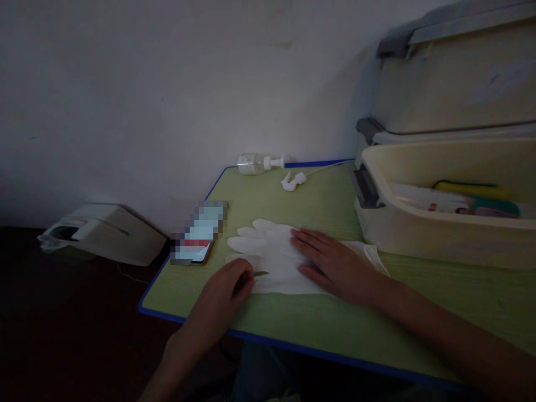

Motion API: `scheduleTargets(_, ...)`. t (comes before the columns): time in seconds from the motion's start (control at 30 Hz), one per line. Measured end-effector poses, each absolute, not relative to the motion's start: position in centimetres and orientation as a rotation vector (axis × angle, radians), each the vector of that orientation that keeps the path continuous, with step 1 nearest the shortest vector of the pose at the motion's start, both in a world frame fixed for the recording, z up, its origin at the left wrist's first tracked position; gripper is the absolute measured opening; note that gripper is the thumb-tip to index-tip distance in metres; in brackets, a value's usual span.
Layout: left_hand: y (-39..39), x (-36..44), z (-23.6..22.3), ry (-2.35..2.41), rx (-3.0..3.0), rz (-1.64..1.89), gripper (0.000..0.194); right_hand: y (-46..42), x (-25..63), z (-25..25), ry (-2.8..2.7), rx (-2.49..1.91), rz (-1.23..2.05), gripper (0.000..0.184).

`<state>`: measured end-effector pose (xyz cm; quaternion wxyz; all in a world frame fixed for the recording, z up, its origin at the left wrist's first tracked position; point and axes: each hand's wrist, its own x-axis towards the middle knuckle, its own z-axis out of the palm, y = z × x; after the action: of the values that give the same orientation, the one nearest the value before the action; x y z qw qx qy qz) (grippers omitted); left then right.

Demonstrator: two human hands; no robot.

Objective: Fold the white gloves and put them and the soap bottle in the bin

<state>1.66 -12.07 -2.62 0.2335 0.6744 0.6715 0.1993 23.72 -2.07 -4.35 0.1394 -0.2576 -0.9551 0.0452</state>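
Observation:
A white glove (pixel 278 254) lies flat on the green table, its fingers pointing left and its cuff toward the right. My left hand (pixel 230 285) is closed at the glove's lower left side, with the fingertips pinching its thumb part, which is mostly hidden by the hand. Flat across the middle of the glove rests my right hand (pixel 329 259), fingers stretched out and pressing on the material. It covers part of the palm and cuff.
Left of the glove lies a phone (pixel 201 234) with a lit, blurred screen. A clear pump bottle (pixel 251 163) and a white spray nozzle (pixel 293 181) lie by the wall. An open cream storage box (pixel 419 234) stands right; a white bin (pixel 113 231) is beyond the blue-edged table (pixel 326 201).

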Motion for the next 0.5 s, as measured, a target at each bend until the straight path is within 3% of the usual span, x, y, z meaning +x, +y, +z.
scheduleTargets(0.27, -12.9, 1.8, -2.9, 1.804, 2.011, 0.694, 0.011, -2.1, 23.7, -4.4, -2.759, -0.741, 0.115, 0.048)
scheduleTargets(0.5, -11.2, 3.3, -0.3, 1.795, 2.236, 0.779, 0.009, -2.0, 23.6, -4.4, -2.773, -0.712, 0.093, 0.048)
